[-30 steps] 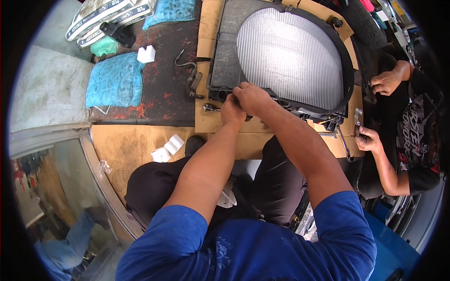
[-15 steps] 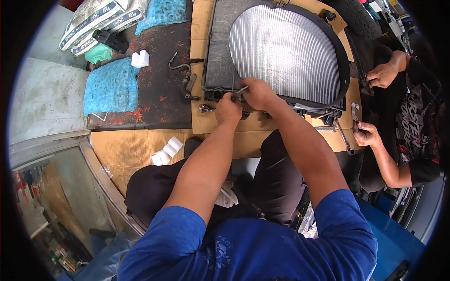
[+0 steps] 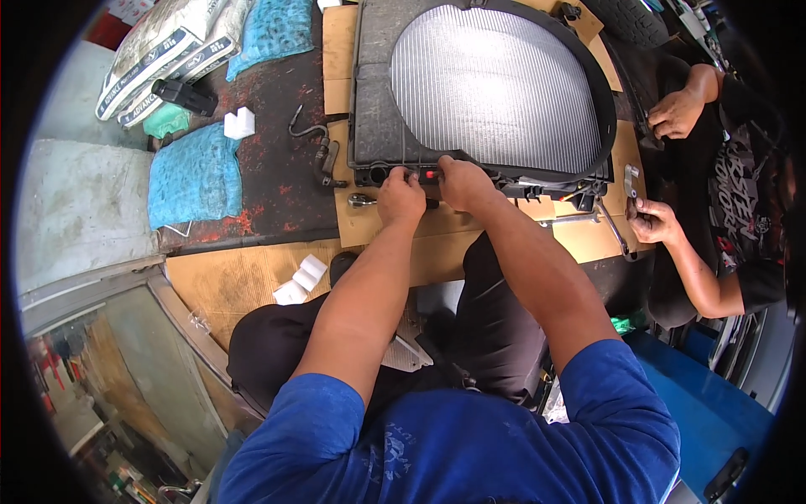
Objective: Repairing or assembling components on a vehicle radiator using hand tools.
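Note:
A radiator with a black round-mouthed fan shroud lies flat before me, its silver finned core showing through the opening. Both my hands are at its near edge, left of the middle. My left hand has its fingertips pinched against the black edge; whatever they hold is hidden. Just right of it, my right hand is closed at the same edge, its grip also hidden. Between the two hands a small red spot shows on the edge. A ratchet wrench rests on the cardboard beside my left hand.
Cardboard covers the surface under and before the radiator. A bent metal pipe, white foam blocks and blue bags lie leftward. At right a co-worker's hand holds a metal part near a long-handled tool.
My right hand showed a slim metal tool earlier; it no longer shows. Both hands sit slightly lower and farther apart, and a red spot shows between them. The view has shifted slightly.

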The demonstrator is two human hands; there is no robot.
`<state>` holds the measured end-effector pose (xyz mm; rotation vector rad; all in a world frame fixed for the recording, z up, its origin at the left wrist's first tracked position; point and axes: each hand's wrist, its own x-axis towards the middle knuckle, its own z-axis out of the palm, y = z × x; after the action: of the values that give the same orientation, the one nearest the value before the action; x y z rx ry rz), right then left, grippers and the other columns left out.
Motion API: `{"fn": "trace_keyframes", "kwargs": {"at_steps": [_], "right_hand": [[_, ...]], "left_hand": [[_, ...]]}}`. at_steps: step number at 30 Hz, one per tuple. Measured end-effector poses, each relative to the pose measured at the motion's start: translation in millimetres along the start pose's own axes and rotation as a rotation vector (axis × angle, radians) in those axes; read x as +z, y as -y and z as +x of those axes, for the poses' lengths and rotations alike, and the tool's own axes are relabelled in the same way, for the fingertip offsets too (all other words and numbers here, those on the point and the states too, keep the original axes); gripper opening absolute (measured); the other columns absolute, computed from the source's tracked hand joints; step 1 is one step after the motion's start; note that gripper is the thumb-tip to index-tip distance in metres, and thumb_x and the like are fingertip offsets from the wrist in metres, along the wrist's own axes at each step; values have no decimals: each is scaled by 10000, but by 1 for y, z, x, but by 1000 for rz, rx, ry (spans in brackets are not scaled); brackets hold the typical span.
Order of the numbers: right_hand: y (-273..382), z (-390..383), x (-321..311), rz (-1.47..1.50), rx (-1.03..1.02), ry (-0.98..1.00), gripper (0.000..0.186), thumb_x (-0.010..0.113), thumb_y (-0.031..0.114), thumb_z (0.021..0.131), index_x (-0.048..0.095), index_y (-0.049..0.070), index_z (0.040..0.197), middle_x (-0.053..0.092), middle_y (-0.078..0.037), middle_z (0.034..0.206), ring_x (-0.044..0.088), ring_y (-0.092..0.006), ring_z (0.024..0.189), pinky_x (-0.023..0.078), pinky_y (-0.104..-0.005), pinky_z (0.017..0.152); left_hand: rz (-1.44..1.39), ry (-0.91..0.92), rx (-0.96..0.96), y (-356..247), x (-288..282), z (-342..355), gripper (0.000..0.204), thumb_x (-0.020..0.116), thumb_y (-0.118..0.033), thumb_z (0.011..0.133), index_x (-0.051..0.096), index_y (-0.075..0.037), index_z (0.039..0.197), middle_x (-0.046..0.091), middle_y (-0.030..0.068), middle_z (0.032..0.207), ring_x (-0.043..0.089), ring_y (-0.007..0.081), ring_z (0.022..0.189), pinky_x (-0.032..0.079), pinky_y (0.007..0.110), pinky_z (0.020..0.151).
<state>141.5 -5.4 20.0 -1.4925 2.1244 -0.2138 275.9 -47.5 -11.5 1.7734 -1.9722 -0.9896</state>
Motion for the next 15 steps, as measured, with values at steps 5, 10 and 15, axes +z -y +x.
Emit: {"fn": "trace_keyframes", "kwargs": {"at_steps": [5, 10, 15], "right_hand": [[-3, 1, 2, -1, -29, 50, 245, 494, 100, 830, 523, -3, 1051, 652, -237, 983, 627, -389, 953, 488, -466, 837], [2, 0, -3, -71, 45, 196, 291, 492, 61, 822, 496, -12, 1104, 649, -246, 1023, 629, -383, 984, 491, -456, 844], [1, 2, -7, -57, 29, 208, 324, 504, 59, 818, 492, -21, 1131, 653, -243, 1011, 630, -380, 980, 493, -452, 842]], "left_hand": [[-15, -5, 3, 2, -3, 0, 216, 576, -241, 875, 605, -58, 984, 662, 177, 946, 624, 375, 903, 482, 462, 785], [-157, -38, -47, 0, -4, -3, 217, 596, -219, 870, 586, -22, 962, 665, 180, 901, 642, 346, 835, 493, 419, 740], [-641, -229, -196, 33, 13, -8, 200, 590, -179, 854, 560, 12, 902, 638, 155, 774, 629, 272, 725, 484, 362, 699]]}}
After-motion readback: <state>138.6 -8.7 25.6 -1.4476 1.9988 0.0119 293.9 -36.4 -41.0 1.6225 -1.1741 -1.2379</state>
